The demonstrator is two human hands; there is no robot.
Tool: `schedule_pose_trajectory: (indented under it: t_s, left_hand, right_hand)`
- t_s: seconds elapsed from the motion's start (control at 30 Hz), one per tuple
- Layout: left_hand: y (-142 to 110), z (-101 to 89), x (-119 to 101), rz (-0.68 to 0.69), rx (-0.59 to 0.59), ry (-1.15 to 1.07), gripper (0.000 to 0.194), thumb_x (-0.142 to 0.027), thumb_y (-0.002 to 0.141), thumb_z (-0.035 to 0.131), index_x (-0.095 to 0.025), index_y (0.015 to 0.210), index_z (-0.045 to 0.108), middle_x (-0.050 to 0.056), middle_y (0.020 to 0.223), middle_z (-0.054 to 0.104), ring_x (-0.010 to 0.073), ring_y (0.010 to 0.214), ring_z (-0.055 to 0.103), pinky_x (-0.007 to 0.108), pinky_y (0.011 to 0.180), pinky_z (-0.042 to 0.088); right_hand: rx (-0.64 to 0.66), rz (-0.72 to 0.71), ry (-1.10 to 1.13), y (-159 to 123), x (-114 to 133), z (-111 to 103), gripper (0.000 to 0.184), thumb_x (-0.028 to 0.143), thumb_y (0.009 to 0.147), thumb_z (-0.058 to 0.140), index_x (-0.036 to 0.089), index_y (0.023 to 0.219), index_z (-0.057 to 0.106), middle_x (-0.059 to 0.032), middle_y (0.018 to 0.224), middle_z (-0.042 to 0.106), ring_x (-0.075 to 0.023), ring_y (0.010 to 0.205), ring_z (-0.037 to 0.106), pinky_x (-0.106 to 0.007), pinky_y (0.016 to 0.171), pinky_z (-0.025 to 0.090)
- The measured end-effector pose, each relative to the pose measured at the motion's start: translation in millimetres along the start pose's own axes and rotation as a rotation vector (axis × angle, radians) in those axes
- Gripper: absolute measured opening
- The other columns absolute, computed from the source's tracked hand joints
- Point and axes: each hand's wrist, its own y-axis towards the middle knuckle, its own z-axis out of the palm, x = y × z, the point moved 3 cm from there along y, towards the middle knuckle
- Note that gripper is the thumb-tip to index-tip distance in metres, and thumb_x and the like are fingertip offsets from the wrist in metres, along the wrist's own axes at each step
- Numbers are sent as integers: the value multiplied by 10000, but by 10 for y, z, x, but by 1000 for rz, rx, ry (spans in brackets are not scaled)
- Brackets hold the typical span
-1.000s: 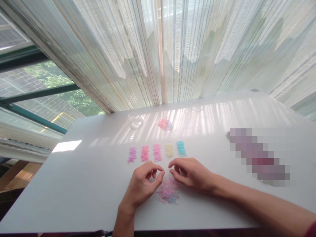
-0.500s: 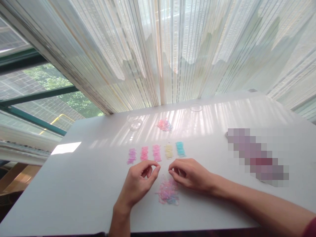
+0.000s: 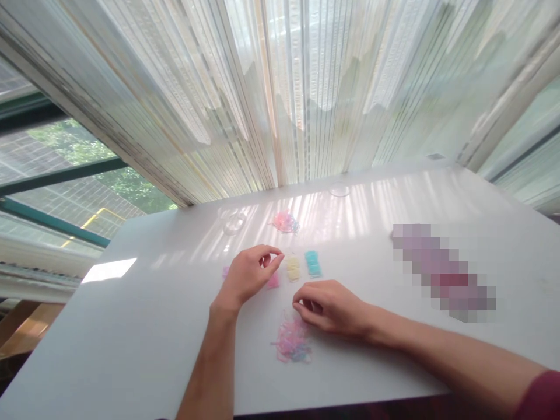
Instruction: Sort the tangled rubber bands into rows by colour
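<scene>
My left hand [image 3: 254,272] is over the row of sorted bundles, thumb and forefinger pinched beside the yellow bundle [image 3: 293,269]. Whatever those fingertips hold is too small to make out. Under that hand, the pink bundle [image 3: 273,280] shows in part, and a sliver of the purple bundle [image 3: 226,272] peeks out at its left. The turquoise bundle [image 3: 313,263] lies at the row's right end. My right hand [image 3: 330,306] rests with curled, pinched fingers at the upper right of a mixed pile of thin, coloured bands [image 3: 291,341]; its fingertips' contents cannot be seen.
Farther back on the white table [image 3: 153,326] lie another mixed pile of bands [image 3: 285,221], a clear round container [image 3: 234,223] and a clear ring-shaped piece [image 3: 339,189]. A blurred-out purplish object [image 3: 441,271] lies on the right. A striped curtain [image 3: 280,105] hangs behind.
My left hand has moved forward from in front of the row to over it, covering some pink and purple bundles. My right hand stays near the close pile. The view has shifted slightly.
</scene>
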Motion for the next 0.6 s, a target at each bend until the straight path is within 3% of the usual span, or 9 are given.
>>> schedule_pose_trajectory:
  t_s: [0.6]
  left_hand:
    - [9,156,57,-13,40,63,196,-311,942,642,-244,941,827,-8,728,613,146,649,584,268,657,453]
  right_hand:
    - [80,-10,-16,-1,3,-25,159,158,943,530,186,906,682,-6,733,677,-132,621,552,-240,620,397]
